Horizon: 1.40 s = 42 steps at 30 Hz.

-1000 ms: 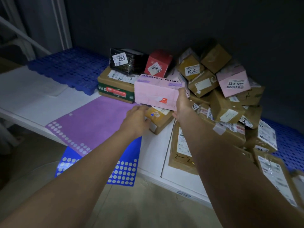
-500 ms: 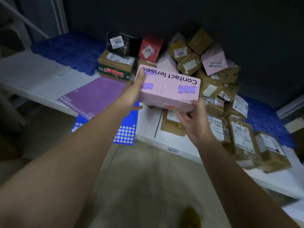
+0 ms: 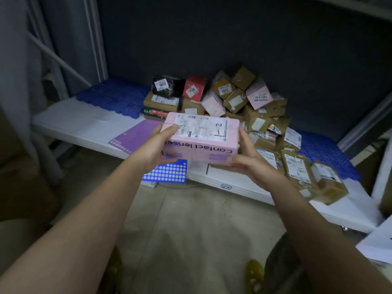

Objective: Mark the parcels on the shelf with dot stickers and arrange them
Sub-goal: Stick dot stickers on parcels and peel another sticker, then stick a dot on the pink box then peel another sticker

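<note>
At the centre of the frame I hold the pink box between both hands, in the air in front of the shelf. Its long axis runs left to right across the picture. My left hand grips the left end, fingers curled over the top edge and thumb under it. My right hand holds the right end, fingers up along the end face and palm partly below. The top face shows a shipping label and a handwritten "1-2", and I see no dot on it.

The relation that matters is where the stickers lie from this grip. The blue sheet hangs at the shelf edge just below and behind the box, nearer my left hand. The purple sheet lies further to the left, also on that side. So I judge the left hand should let go and take a dot, while the right hand alone keeps the box. The pile of other parcels fills the middle and right of the shelf, and the left part has more room for arranging.
</note>
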{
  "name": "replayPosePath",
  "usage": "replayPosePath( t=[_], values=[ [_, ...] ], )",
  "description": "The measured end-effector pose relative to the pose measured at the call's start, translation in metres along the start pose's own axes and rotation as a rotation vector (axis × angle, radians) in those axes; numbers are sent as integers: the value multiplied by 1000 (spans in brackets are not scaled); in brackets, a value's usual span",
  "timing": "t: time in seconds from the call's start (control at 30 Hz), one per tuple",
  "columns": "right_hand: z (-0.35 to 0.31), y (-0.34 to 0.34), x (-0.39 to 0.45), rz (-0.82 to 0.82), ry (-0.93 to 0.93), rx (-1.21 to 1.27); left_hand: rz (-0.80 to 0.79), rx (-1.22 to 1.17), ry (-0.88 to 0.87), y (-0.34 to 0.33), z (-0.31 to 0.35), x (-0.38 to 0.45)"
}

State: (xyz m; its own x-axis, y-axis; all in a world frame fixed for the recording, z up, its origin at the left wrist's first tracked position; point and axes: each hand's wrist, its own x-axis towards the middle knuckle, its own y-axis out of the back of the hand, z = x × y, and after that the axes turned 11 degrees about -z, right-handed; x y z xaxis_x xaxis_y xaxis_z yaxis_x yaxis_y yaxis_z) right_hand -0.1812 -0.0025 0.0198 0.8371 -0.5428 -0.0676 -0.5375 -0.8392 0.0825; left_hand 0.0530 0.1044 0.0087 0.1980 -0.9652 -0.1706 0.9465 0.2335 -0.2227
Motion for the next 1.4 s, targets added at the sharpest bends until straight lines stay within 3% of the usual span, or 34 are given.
replayPosePath(
  t=[0.13, 0.3, 0.37, 0.53, 0.63, 0.73, 0.83, 0.97, 1.07, 1.27, 1.4],
  values=[
    [1, -8, 31, 62, -123, 198, 59, 5, -77, 15, -2, 5],
    [6, -8, 84, 84, -107, 388, 254, -163, -151, 22, 3, 34],
    [13, -9, 95, 96, -71, 458, 296, -153, -97, 19, 4, 44],
    [29, -22, 77, 98, -22, 433, 93, -129, -27, -10, -3, 43],
    [25, -19, 54, 75, -52, 320, 95, -77, -63, -21, 0, 35],
    [30, -22, 37, 167, -147, 171, 101, 25, -40, -27, 0, 28],
    [51, -40, 18, 222, -206, 340, 70, 95, 40, -34, -11, 18],
    [67, -62, 3, 359, -323, 597, 72, 6, 106, -46, -31, 8],
    [71, -68, 17, 432, -421, 680, 37, 160, 144, -46, -42, 10],
    [84, -62, 57, 584, -479, 647, 77, 332, 190, -27, -58, 31],
    [95, -54, 81, 670, -398, 692, 128, 321, 158, -10, -70, 40]
  ],
)
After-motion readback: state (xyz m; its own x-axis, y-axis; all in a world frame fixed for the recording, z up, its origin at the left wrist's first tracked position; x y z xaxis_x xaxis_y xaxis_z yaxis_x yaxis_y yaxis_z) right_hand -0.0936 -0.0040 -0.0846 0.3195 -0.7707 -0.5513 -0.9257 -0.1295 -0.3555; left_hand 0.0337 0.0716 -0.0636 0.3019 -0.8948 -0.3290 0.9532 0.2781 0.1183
